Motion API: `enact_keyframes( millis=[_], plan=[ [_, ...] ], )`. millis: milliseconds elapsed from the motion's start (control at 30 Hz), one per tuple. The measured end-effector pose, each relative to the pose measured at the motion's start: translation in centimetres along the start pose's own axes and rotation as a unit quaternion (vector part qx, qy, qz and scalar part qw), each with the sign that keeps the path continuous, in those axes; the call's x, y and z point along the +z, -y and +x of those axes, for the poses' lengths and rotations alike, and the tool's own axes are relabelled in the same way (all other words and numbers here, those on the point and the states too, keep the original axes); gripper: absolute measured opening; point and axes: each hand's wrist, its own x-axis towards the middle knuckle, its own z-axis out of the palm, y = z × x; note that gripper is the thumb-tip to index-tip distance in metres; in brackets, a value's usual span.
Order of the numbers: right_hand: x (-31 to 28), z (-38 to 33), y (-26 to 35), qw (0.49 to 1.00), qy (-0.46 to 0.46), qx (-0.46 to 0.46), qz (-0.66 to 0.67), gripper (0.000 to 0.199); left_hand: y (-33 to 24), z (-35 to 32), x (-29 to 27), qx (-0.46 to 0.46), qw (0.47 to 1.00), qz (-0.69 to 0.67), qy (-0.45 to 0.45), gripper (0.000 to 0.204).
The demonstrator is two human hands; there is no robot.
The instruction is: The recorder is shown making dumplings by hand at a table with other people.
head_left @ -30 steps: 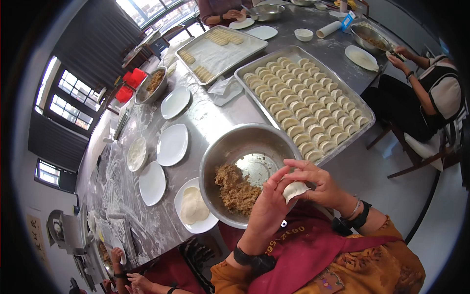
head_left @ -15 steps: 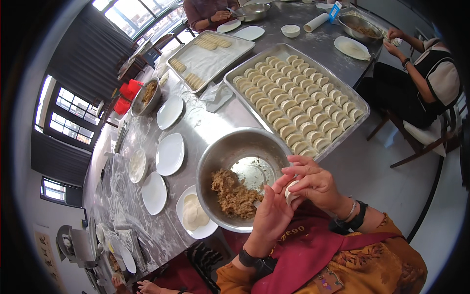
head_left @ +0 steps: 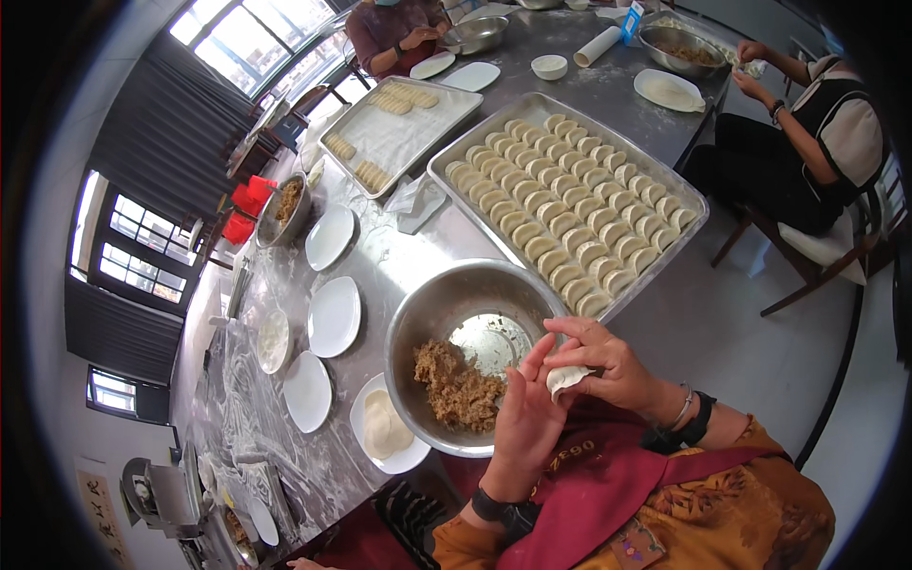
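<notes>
A pale, folded dumpling (head_left: 565, 381) is held between my hands, above the near right rim of a steel bowl (head_left: 404, 313). My right hand (head_left: 616, 369) pinches it between thumb and fingers, the other fingers arched over it. My left hand (head_left: 528, 429) is cupped against its other side, thumb raised, its fingers partly hidden behind the dumpling. Brown minced filling (head_left: 456, 388) lies in the left of the bowl. Left of the bowl, round dough wrappers (head_left: 387, 427) are stacked on a white plate (head_left: 414, 460).
Beyond the bowl, a large metal tray (head_left: 655, 277) holds rows of dumplings. Another tray (head_left: 399, 142) lies farther back with a few groups. White plates (head_left: 334, 316) line the floury table's left. Co-workers sit at the far side and on a chair (head_left: 807, 261) at right.
The dumpling has turned in my fingers and shows more of its side and edge. My view has shifted slightly. A co-worker's hands at the lower left have mostly left the picture.
</notes>
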Motion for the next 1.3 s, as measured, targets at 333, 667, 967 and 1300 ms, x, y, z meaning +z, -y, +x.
enact_keyframes(
  millis=[333,667,967,1300],
  plan=[
    [-0.2,0.5,1.0,0.999,0.028,0.013,-0.024,0.041,-0.7,-0.4,-0.3,-0.025,0.999,0.014,0.016,0.064],
    [-1.1,1.9,1.4,0.994,0.077,-0.018,-0.078,0.033,-1.6,-0.5,0.6,-0.032,0.997,0.065,0.028,0.064],
    [-0.8,1.4,1.4,0.999,0.029,-0.009,-0.015,0.028,-1.6,-0.5,0.2,-0.030,0.999,0.032,0.019,0.062],
    [-0.4,1.2,0.8,0.999,0.010,-0.049,-0.017,0.019,-0.9,-0.4,0.1,-0.037,0.999,0.030,0.016,0.060]
  ],
)
